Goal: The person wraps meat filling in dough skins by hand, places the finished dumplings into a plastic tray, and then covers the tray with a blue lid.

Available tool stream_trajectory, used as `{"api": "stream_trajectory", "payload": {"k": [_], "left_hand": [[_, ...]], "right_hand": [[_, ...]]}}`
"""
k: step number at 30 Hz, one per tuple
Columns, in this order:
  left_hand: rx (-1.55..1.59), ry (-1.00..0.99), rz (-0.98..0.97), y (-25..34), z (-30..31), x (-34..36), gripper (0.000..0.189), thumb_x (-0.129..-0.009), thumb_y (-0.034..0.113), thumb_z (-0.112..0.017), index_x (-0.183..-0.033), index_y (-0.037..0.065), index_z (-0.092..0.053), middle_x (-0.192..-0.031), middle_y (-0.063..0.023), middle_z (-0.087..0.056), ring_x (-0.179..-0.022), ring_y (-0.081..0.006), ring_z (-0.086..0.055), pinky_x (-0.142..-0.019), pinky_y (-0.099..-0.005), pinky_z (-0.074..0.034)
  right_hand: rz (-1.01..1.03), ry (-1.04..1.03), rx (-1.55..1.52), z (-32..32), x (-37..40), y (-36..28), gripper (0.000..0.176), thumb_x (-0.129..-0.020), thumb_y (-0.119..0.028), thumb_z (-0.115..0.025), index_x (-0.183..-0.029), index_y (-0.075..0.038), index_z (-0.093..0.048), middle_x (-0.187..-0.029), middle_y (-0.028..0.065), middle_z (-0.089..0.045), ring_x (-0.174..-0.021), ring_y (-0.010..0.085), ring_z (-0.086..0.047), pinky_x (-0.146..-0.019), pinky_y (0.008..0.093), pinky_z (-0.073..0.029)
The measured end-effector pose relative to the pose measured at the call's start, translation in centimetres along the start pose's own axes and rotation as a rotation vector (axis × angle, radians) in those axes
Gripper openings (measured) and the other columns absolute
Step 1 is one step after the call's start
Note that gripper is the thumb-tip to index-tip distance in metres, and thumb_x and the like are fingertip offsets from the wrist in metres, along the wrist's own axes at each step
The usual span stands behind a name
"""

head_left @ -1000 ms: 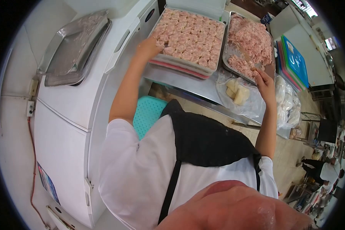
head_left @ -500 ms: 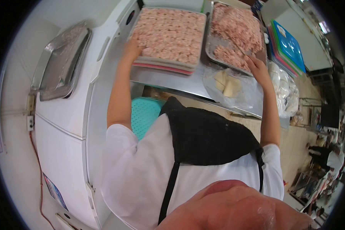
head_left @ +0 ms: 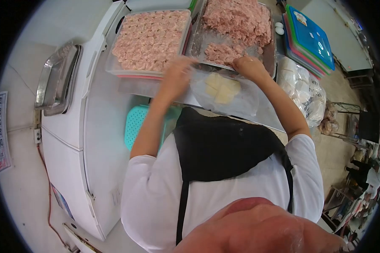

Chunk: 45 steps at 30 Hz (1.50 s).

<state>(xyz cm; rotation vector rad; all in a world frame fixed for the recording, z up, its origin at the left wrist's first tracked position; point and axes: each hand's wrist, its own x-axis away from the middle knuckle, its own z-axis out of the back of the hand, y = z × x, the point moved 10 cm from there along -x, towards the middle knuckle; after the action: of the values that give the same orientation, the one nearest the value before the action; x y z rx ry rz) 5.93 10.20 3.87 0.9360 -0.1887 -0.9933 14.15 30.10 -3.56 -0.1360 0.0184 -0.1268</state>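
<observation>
My left hand (head_left: 176,76) is blurred by motion, between the right side of the square container and the wrappers; its fingers are smeared. Rows of pink dumpling-like pieces (head_left: 150,40) fill that container. At the near edge of the metal tray (head_left: 197,44), my right hand (head_left: 248,66) has its fingers curled in, and what they hold is too small to make out. The tray bears a large mound of ground meat (head_left: 238,21) and a smaller portion (head_left: 223,53) near my right hand. Pale yellow wrappers (head_left: 222,89) lie on clear plastic just in front of the tray.
Stacked coloured lids (head_left: 310,38) and two white eggs (head_left: 279,28) are at the back right. A plastic bag of white packages (head_left: 299,88) lies at the right. A turquoise basket (head_left: 135,126) stands below the table edge. Empty metal trays (head_left: 57,82) are at the left.
My left hand has left the container's left side and moved right, toward the wrappers. My right hand remains by the small meat portion. The view has shifted, so the table items appear further left.
</observation>
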Motion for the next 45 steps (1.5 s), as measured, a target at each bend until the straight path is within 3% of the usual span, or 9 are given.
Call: {"api": "stream_trajectory", "payload": {"k": [7,11,20,23,26,29,32,38,45], "left_hand": [[-0.147,-0.135,-0.278,-0.9,-16.8,3.5,0.031,-0.071,0.014,-0.074,-0.099,0.007,-0.065,-0.089,-0.0112,-0.057,-0.09,-0.0298,-0.056,-0.081,-0.0382,-0.045],[0.022,-0.208,-0.067,-2.9,-16.0,2.4,0.017,-0.079,0.013,-0.067,-0.094,0.005,-0.069,-0.091,-0.0093,-0.061,-0.093,-0.0285,-0.057,-0.084,-0.0366,-0.045],[0.446,0.024,0.11,-2.4,-11.1,0.6,0.029,-0.093,0.025,-0.052,-0.106,0.004,-0.067,-0.106,-0.0113,-0.064,-0.101,-0.0224,-0.06,-0.089,-0.0327,-0.045],[1.227,0.256,0.579,-6.5,-11.7,1.3,0.031,-0.093,0.026,-0.052,-0.109,0.003,-0.065,-0.106,-0.0137,-0.064,-0.099,-0.021,-0.06,-0.087,-0.0305,-0.046],[0.339,0.024,0.247,-4.4,-8.4,-1.0,0.034,-0.093,0.027,-0.053,-0.112,0.001,-0.062,-0.105,-0.0134,-0.065,-0.099,-0.0203,-0.061,-0.086,-0.0287,-0.046],[0.182,0.017,0.338,-5.6,-6.7,-1.7,0.035,-0.092,0.025,-0.057,-0.113,-0.002,-0.06,-0.103,-0.0108,-0.066,-0.094,-0.02,-0.063,-0.082,-0.0291,-0.048],[0.564,0.46,0.303,-7.6,-1.2,-1.9,0.031,-0.092,0.02,-0.058,-0.113,-0.002,-0.06,-0.102,-0.0088,-0.066,-0.087,-0.0203,-0.065,-0.078,-0.0302,-0.05],[1.157,0.648,0.387,-10.3,2.6,-3.3,0.031,-0.093,0.011,-0.051,-0.121,-0.002,-0.052,-0.112,-0.0155,-0.061,-0.099,-0.0262,-0.063,-0.084,-0.0358,-0.052],[1.817,0.288,0.374,-8.2,-6.8,-10.0,0.027,-0.097,0.021,-0.045,-0.111,0.0,-0.053,-0.105,-0.0128,-0.061,-0.094,-0.0268,-0.062,-0.083,-0.0401,-0.051]], "right_hand": [[-0.029,0.041,-0.333,2.3,-0.2,3.5,0.023,-0.083,-0.022,-0.054,-0.075,-0.004,-0.065,-0.076,0.0192,-0.064,-0.073,0.0374,-0.064,-0.069,0.0466,-0.05],[0.123,0.075,0.141,2.7,-3.2,2.7,0.016,-0.076,-0.015,-0.055,-0.072,-0.003,-0.065,-0.074,0.0179,-0.065,-0.07,0.0341,-0.065,-0.065,0.044,-0.051],[0.179,0.137,-0.213,0.6,-1.1,-0.9,0.02,-0.078,-0.016,-0.054,-0.07,-0.001,-0.065,-0.072,0.0192,-0.064,-0.071,0.0353,-0.065,-0.064,0.0455,-0.051],[0.04,0.054,-0.32,1.1,-0.9,1.5,0.021,-0.08,-0.016,-0.053,-0.07,-0.001,-0.065,-0.069,0.0184,-0.064,-0.071,0.0349,-0.065,-0.064,0.0449,-0.051],[0.011,-0.022,-0.009,4.3,-1.0,1.4,0.022,-0.08,-0.018,-0.054,-0.069,-0.002,-0.065,-0.066,0.0167,-0.064,-0.069,0.0335,-0.066,-0.062,0.044,-0.051],[0.137,-0.014,0.213,4.6,-0.7,-1.9,0.021,-0.079,-0.018,-0.055,-0.069,-0.002,-0.065,-0.067,0.0155,-0.064,-0.069,0.0319,-0.066,-0.06,0.0434,-0.051],[0.188,0.075,0.181,3.4,-0.5,-4.4,0.019,-0.079,-0.017,-0.056,-0.071,-0.002,-0.065,-0.069,0.0157,-0.065,-0.07,0.0313,-0.066,-0.06,0.0424,-0.051],[-0.127,0.038,-0.419,0.3,-1.5,-0.5,0.03,-0.088,-0.028,-0.056,-0.077,-0.002,-0.064,-0.066,0.0138,-0.062,-0.065,0.0252,-0.062,-0.059,0.0361,-0.047],[-0.347,0.2,-0.948,4.4,-0.4,2.0,0.035,-0.091,-0.035,-0.058,-0.098,-0.002,-0.068,-0.063,0.0099,-0.058,-0.061,0.0187,-0.054,-0.062,0.032,-0.044]]}}
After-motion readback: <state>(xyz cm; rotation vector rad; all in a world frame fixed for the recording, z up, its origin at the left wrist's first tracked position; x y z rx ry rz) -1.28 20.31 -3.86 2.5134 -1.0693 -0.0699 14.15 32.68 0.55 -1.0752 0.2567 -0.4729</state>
